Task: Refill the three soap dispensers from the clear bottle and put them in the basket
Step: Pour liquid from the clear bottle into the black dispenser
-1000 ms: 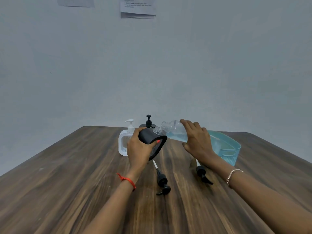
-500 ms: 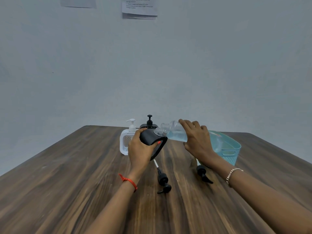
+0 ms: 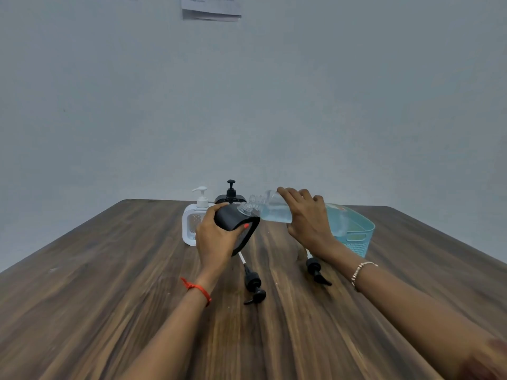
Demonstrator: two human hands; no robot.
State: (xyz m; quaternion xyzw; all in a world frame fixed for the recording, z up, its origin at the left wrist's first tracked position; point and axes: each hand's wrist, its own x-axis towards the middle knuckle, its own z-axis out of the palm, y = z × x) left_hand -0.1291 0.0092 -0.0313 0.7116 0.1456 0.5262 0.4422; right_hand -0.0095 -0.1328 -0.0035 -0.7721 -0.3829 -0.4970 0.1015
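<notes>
My left hand [image 3: 215,238] grips a black soap dispenser [image 3: 237,224] with its pump off, tilted toward the right. My right hand [image 3: 306,218] holds the clear bottle [image 3: 270,208] on its side, its open neck touching the top of the black dispenser; pale blue liquid lies in the bottle. Behind stand a white dispenser [image 3: 193,220] and a second black dispenser [image 3: 231,194], both with pumps on. The teal basket [image 3: 356,235] sits at the right, behind my right hand.
Two loose black pump heads lie on the wooden table [image 3: 109,297]: one [image 3: 253,283] below my left hand, another [image 3: 315,270] partly under my right wrist. A grey wall with papers [image 3: 211,8] rises behind the table's far edge.
The bottle's neck has come down to meet the black dispenser's opening. Both hands stayed nearly in place.
</notes>
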